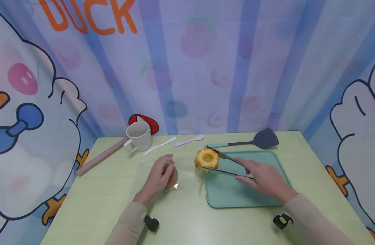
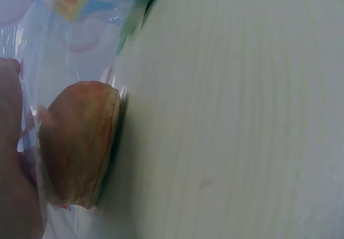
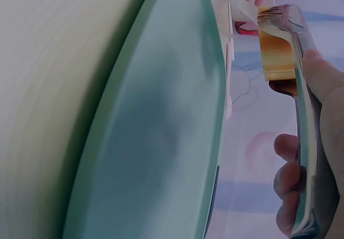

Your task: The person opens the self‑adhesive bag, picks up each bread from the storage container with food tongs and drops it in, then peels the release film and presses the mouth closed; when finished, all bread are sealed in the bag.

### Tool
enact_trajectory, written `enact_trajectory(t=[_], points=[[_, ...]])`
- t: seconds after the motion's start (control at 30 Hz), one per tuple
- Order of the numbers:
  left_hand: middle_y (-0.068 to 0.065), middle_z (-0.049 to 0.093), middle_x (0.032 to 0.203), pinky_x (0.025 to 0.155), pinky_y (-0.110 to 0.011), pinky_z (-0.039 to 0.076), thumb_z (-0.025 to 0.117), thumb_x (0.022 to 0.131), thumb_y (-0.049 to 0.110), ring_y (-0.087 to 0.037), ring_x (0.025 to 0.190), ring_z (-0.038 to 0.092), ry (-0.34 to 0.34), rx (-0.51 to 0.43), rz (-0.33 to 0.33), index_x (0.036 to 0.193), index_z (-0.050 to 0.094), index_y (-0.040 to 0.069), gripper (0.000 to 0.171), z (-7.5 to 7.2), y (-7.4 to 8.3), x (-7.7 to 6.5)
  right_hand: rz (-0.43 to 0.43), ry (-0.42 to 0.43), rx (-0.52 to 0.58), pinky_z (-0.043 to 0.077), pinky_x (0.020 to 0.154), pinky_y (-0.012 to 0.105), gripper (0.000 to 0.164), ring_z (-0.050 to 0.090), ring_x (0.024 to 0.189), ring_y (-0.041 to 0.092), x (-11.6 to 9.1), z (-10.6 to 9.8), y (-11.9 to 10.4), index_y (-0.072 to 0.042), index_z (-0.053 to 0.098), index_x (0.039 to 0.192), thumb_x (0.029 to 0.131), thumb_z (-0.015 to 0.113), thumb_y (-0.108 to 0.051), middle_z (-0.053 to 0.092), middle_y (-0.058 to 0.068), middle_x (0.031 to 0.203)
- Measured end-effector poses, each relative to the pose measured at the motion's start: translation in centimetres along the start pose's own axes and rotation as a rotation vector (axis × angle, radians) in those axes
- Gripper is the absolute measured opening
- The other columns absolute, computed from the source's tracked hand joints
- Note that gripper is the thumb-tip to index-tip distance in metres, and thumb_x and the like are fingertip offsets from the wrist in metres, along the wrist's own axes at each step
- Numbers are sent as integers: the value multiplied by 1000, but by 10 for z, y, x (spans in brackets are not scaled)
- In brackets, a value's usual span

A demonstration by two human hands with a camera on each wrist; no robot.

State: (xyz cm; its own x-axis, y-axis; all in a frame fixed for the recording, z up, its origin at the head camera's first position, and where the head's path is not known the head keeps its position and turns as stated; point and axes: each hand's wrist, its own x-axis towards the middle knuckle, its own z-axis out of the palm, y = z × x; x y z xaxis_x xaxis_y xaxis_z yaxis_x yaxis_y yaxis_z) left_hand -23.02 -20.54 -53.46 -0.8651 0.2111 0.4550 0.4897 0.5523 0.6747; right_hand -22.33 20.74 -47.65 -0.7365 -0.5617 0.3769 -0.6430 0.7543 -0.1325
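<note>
My right hand [image 1: 265, 177] grips metal tongs [image 1: 226, 157], whose tips clasp a golden ring-shaped bread [image 1: 201, 159]. That bread hangs in the air by the left edge of a green tray [image 1: 243, 197]. In the right wrist view the bread [image 3: 277, 56] shows between the tong ends. My left hand [image 1: 156, 175] holds a clear plastic bag [image 2: 70, 45] on the table, its fingers curled at the film. Inside the bag lies a round brown bread [image 2: 80, 142], partly covered by the hand in the head view.
Behind the hands are a white mug [image 1: 139, 137], a white plastic knife [image 1: 159, 146], a pink spoon [image 1: 188, 140] and a dark spatula [image 1: 265, 139]. A pinkish rod [image 1: 101, 157] lies at the left. A printed curtain [image 1: 199, 68] stands along the table's back edge.
</note>
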Motion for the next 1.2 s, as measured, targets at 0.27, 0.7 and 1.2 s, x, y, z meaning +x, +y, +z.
enact_trajectory(t=[0.27, 0.7, 1.2], points=[[-24, 58, 145, 118, -64, 35, 54, 107, 16, -42, 141, 50, 7, 11, -16, 115, 61, 4, 15, 0, 0, 0, -73, 31, 24, 29, 46, 19, 62, 30, 51, -4, 7, 4, -8, -21, 59, 148, 95, 75, -50, 63, -8, 84], [-25, 59, 143, 118, -63, 36, 55, 107, 16, -41, 139, 51, 13, 13, -22, 114, 61, 3, 15, 1, 3, 1, -220, 81, -1, 27, 44, 16, 63, 42, 51, -5, 4, 7, -10, -19, 62, 145, 95, 72, -56, 68, -9, 84], [-23, 60, 142, 117, -63, 38, 55, 107, 16, -41, 138, 53, 6, 25, 16, 114, 62, 7, 13, 3, 0, 1, -236, -69, -19, 25, 44, 19, 61, 33, 50, -5, 13, 10, -16, -21, 64, 146, 97, 68, -57, 70, -6, 88]])
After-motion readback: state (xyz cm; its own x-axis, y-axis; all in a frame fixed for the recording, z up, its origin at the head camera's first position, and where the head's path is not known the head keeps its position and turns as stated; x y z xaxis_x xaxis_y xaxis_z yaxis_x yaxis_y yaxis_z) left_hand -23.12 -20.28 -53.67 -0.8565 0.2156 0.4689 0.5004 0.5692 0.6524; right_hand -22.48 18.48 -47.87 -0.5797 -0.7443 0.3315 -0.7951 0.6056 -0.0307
